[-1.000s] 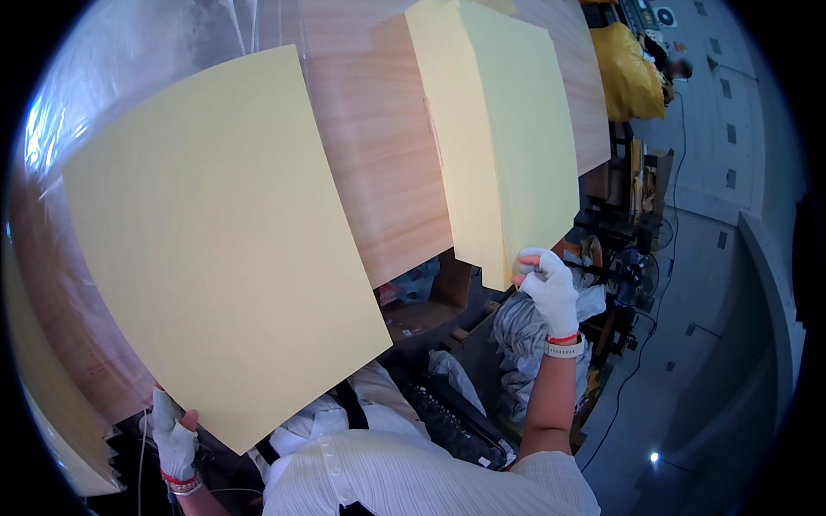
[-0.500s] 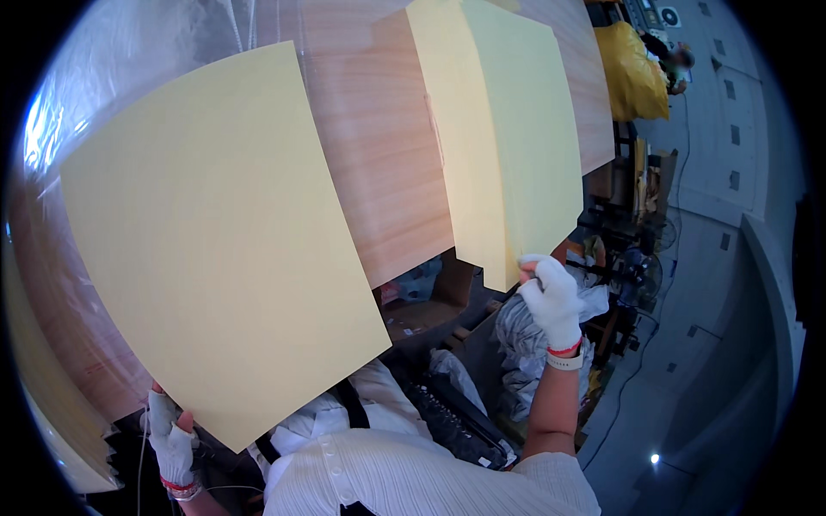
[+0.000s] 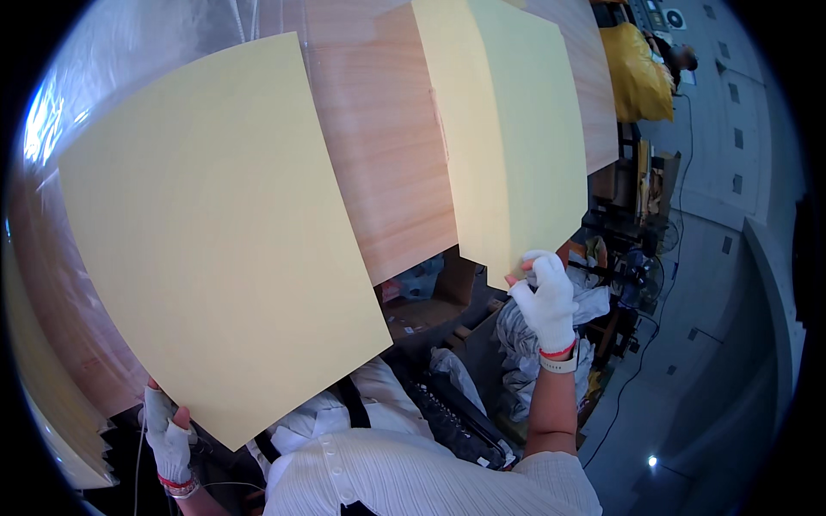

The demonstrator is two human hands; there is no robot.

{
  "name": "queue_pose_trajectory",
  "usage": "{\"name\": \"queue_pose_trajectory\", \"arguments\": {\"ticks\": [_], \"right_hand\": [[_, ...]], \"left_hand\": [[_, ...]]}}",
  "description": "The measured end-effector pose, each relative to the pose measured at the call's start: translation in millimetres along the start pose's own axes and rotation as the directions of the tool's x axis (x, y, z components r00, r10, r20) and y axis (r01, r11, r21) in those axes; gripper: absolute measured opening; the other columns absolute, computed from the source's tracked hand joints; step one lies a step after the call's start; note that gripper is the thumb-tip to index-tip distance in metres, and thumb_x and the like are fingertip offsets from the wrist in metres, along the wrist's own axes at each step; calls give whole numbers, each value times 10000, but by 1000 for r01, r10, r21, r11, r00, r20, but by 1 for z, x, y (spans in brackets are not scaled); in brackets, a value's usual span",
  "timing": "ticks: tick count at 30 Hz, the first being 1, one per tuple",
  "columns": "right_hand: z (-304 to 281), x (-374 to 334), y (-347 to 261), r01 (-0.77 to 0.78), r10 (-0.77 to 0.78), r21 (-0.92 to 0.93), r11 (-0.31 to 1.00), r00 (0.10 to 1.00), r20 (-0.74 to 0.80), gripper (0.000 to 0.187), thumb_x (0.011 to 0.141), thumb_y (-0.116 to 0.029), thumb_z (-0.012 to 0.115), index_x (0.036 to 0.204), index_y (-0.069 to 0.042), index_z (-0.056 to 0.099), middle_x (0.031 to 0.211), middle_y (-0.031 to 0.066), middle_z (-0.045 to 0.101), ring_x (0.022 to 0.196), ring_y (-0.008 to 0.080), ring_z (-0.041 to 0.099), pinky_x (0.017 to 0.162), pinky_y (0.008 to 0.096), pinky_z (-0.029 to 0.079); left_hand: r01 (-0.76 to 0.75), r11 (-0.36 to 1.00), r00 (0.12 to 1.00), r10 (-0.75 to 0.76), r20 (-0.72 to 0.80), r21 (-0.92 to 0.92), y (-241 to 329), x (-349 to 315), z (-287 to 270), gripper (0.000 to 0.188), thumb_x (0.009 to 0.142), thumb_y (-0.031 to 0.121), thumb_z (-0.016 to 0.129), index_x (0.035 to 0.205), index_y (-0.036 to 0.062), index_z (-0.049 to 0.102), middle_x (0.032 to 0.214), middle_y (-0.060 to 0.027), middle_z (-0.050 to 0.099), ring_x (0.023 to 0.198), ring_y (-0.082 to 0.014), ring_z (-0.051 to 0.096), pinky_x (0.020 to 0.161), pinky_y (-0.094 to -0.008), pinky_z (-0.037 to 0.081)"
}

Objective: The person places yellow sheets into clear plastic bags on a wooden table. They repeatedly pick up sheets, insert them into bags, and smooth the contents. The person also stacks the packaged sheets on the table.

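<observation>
A large pale yellow sheet (image 3: pixel 224 241) lies at a slant on the left of the wood-grained table (image 3: pixel 370 129). My left hand (image 3: pixel 170 439), in a white glove with bare fingertips, is at its near left corner. The fingers stretch along the edge, with the thumb apart. On the right lies a second pale yellow sheet (image 3: pixel 538 129), with a crease running lengthwise down it. My right hand (image 3: pixel 546 297), gloved the same way, has curled fingers and thumb closed at this sheet's near edge. Its fingers partly hide what lies between them.
Clear plastic film (image 3: pixel 95 103) covers the table's far left. A yellow bag (image 3: pixel 637 73) stands beyond the right edge, with a person (image 3: pixel 684 58) near it. Below the table's near edge are an open cardboard box (image 3: pixel 443 297) and crumpled grey plastic (image 3: pixel 516 344).
My right hand has shifted slightly down and left at the sheet's near edge, and its thumb now shows. The left hand and left sheet have barely moved.
</observation>
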State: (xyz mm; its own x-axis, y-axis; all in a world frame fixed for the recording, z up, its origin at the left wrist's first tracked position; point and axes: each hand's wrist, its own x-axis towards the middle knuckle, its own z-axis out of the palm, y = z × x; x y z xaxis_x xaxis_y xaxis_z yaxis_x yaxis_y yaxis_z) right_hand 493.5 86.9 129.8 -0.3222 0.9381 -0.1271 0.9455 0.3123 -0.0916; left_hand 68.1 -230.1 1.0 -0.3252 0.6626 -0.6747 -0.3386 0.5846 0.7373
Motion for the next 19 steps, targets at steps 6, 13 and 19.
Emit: {"name": "queue_pose_trajectory", "arguments": {"ticks": [6, 13, 19], "right_hand": [[-3, 1, 1, -21, 18, 97, 995, 999, 36, 238, 681, -24, 689, 871, -3, 546, 927, 98, 571, 711, 215, 588, 633, 298, 494], [-8, 2, 6, -70, 53, 168, 983, 993, 102, 252, 692, 11, 680, 918, 14, 569, 954, 104, 573, 716, 182, 594, 617, 266, 520], [-4, 0, 7, -52, 44, 106, 993, 996, 75, 263, 699, -18, 689, 936, -2, 577, 972, 101, 576, 746, 190, 596, 646, 273, 520]], "left_hand": [[7, 1000, 1000, -7, -6, 7, 2, 0, 2, 740, 817, 200, 622, 1388, -64, 232, 1416, -163, 317, 1310, -247, 305, 1064, -344, 233], [-18, 999, 1000, 18, -9, 42, 2, 2, 3, 716, 819, 195, 613, 1377, -71, 251, 1367, -150, 378, 1262, -238, 364, 1041, -342, 274], [8, 998, 1000, -8, -2, 65, 5, 1, 2, 710, 820, 196, 611, 1381, -56, 255, 1374, -147, 373, 1268, -236, 358, 1047, -340, 264]]}}
